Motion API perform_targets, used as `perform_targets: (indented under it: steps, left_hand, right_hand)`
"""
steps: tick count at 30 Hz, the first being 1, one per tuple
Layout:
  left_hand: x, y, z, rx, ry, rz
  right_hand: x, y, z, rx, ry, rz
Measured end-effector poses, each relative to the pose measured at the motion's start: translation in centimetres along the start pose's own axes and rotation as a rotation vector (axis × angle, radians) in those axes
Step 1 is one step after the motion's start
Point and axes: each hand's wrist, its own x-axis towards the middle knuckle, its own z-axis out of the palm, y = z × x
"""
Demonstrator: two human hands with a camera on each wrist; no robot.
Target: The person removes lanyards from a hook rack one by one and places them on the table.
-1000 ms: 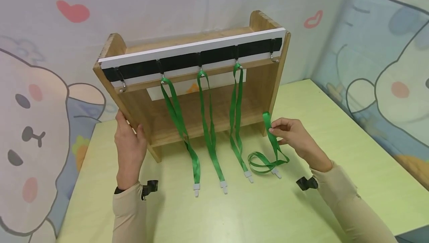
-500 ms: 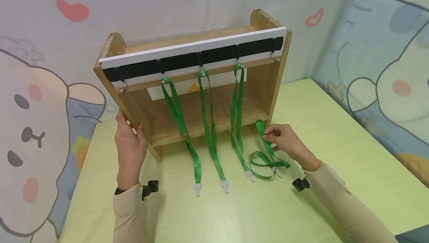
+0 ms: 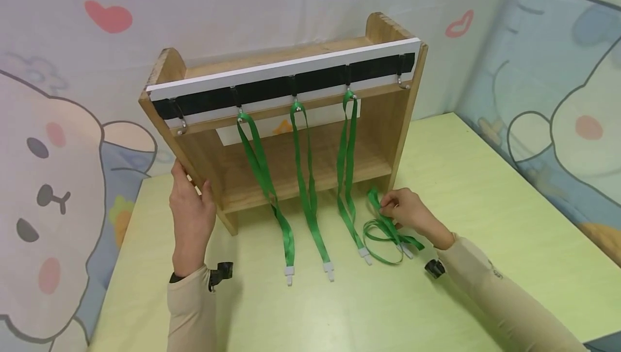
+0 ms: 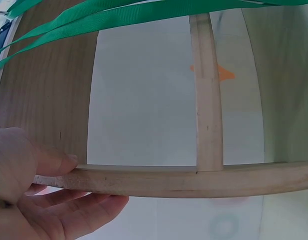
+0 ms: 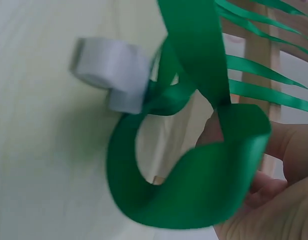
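Three green lanyards (image 3: 304, 179) hang from hooks on the black strip of the wooden rack (image 3: 388, 120) in front of me, their white clips resting on the pale green table (image 3: 485, 190); the two end hooks, far left (image 3: 180, 125) and far right (image 3: 402, 83), are bare. My left hand (image 3: 191, 217) grips the rack's left side panel near its lower front edge: from the left wrist camera I see the thumb (image 4: 51, 161) lying on the inner face of the board and the fingers (image 4: 81, 212) curled round the outside, so the board is clamped between them. My right hand (image 3: 407, 213) sits low on the table just beside the rack's right foot, fingers bent and pinching a fourth lanyard (image 3: 385, 230). That loose lanyard lies partly on the table in a flat coil to the right of the third hanging one, close to it, with its white clip (image 3: 406, 252) on the table at the near edge of the coil. Through the right wrist camera I see the green ribbon (image 5: 193, 195) looped in front of my fingertips (image 5: 261, 187) and its clip (image 5: 116, 75) blurred behind the loop. Both my sleeves are beige, and a small black camera mount (image 3: 220, 274) sits at each wrist.
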Motion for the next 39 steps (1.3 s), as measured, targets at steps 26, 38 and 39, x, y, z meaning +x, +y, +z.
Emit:
perform_targets:
  steps: [26,38,39]
  left_hand:
    - [0.0,0.0,0.1,0.004,0.003,0.005]
    - [-0.1,-0.2,0.2,-0.002,-0.005,0.001]
    - [-0.1,-0.2,0.2,-0.002,-0.003,0.001]
  right_hand:
    - [0.5,0.7,0.1,-0.221,-0.019,-0.076]
    - [-0.2,-1.0,-1.2,-0.27,0.018,-0.171]
    - [-0.3,-1.2,-1.2,-0.268,0.016,-0.175]
